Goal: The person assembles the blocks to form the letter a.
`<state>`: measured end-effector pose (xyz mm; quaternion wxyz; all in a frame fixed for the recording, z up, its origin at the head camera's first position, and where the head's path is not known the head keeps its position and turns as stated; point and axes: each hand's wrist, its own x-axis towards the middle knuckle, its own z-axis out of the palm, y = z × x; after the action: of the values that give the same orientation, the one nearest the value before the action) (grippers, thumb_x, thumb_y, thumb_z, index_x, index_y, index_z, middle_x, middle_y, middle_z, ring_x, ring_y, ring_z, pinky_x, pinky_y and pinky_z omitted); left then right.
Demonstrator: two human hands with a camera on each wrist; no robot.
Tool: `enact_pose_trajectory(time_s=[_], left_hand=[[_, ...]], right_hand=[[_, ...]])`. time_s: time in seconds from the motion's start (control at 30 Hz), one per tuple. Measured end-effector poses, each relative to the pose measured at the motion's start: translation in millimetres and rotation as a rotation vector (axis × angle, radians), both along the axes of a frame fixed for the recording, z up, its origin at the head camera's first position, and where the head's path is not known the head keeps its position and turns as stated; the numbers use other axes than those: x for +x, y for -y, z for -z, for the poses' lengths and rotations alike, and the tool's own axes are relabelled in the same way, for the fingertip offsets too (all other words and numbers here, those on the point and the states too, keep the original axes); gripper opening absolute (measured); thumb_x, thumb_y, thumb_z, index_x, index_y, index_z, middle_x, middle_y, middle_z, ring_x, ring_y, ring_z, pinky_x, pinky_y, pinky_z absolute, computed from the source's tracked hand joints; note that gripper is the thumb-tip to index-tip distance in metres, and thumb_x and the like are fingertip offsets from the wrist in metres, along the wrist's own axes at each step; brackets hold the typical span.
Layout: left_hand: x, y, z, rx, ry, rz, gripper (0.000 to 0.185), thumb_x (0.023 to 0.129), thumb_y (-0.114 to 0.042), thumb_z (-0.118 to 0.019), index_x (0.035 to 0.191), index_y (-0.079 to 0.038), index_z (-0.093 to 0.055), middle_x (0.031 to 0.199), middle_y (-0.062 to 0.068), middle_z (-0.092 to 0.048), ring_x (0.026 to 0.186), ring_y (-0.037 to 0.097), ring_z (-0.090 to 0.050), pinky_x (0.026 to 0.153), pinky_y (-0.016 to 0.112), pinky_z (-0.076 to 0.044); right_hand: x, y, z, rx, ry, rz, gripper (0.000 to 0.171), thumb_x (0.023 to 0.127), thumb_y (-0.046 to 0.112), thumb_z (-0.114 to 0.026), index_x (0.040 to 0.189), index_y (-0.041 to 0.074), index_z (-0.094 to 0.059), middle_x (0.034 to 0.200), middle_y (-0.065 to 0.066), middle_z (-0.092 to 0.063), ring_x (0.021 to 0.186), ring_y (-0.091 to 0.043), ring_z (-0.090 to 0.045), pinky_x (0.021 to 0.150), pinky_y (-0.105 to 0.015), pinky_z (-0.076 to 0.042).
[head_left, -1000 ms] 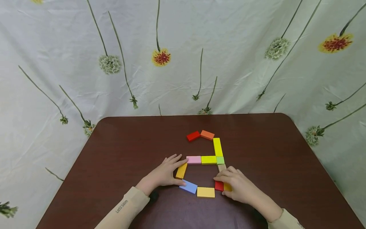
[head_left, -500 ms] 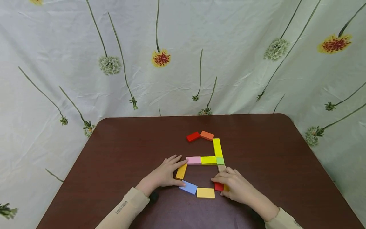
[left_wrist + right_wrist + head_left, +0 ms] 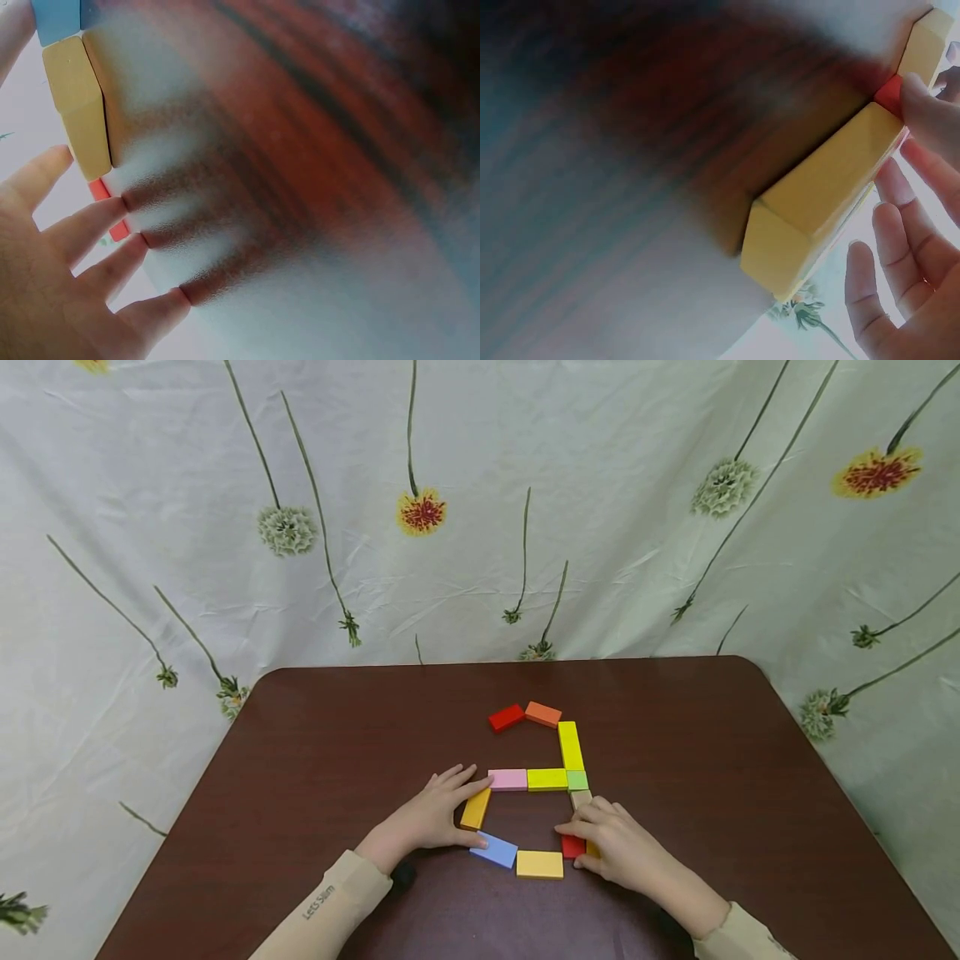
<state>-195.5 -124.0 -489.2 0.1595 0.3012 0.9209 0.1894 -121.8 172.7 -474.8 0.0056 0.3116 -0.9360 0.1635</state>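
Near the front edge of the dark brown surface (image 3: 337,752), a ring of flat coloured blocks is taking shape, and both hands are down on it. The right hand (image 3: 618,847) is curled over the lower right corner, its fingers (image 3: 581,828) bent onto a small red block (image 3: 572,847) that sits just right of the pale yellow block (image 3: 539,864); a tan block (image 3: 579,798) and an orange-yellow piece peep out from under the same hand. From the right wrist view, fingertips rest against the red block's edge, though how firmly they pinch it I cannot tell. The left hand (image 3: 429,817) lies flat and relaxed, fingers (image 3: 97,225) spread and straight, index tip touching the amber block (image 3: 476,808), thumb beside the blue block (image 3: 494,849). It holds nothing.

As for handling, these look like painted wooden tiles: light, stiff, smooth-faced, not fragile, and likely to skate on the polished top. My call is that the red block is best taken by its two short edges, thumb on one and fingertip on the other, or simply nudged flat. It lies tight against its neighbours, so a careless sideways push could shunt the pale yellow block out of line.

Further back, a pink block (image 3: 508,779), a lime block (image 3: 547,779), a green block (image 3: 577,780), a tall yellow block (image 3: 570,745), an orange block (image 3: 543,714) and a second red block (image 3: 506,717) carry the figure upward, before a flowered cloth (image 3: 480,510).
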Motion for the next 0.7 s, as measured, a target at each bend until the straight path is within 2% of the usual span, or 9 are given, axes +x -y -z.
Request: enact_pose_trajectory(time_s=[0.17, 0.5, 0.7], left_hand=[[-0.2, -0.1, 0.6, 0.002, -0.003, 0.004, 0.091, 0.070, -0.058, -0.072, 0.146, -0.028, -0.033, 0.153, 0.011, -0.026, 0.141, 0.035, -0.016, 0.109, 0.061, -0.014], [-0.4, 0.0, 0.8, 0.002, -0.004, 0.006, 0.090, 0.070, -0.058, -0.072, 0.146, -0.027, -0.034, 0.153, 0.011, -0.026, 0.141, 0.036, -0.016, 0.109, 0.061, -0.015], [-0.5, -0.1, 0.8, 0.003, 0.000, 0.004, 0.090, 0.070, -0.058, -0.072, 0.146, -0.027, -0.034, 0.152, 0.011, -0.026, 0.141, 0.036, -0.017, 0.109, 0.062, -0.015]], right_hand=[[-0.6, -1.2, 0.0, -0.002, -0.002, -0.002, 0.040, 0.070, 0.029, -0.082, 0.107, 0.018, -0.072, 0.093, 0.009, -0.056, 0.086, -0.009, -0.041, 0.070, -0.025, -0.036], [-1.4, -1.3, -3.6, 0.011, 0.032, -0.006, 0.045, 0.066, 0.027, -0.084, 0.108, 0.014, -0.072, 0.097, 0.009, -0.059, 0.092, -0.011, -0.043, 0.074, -0.030, -0.039], [-2.5, -0.3, -3.1, 0.020, 0.046, 0.010, 0.045, 0.066, 0.028, -0.084, 0.107, 0.014, -0.072, 0.098, 0.007, -0.061, 0.091, -0.011, -0.042, 0.073, -0.028, -0.039]])
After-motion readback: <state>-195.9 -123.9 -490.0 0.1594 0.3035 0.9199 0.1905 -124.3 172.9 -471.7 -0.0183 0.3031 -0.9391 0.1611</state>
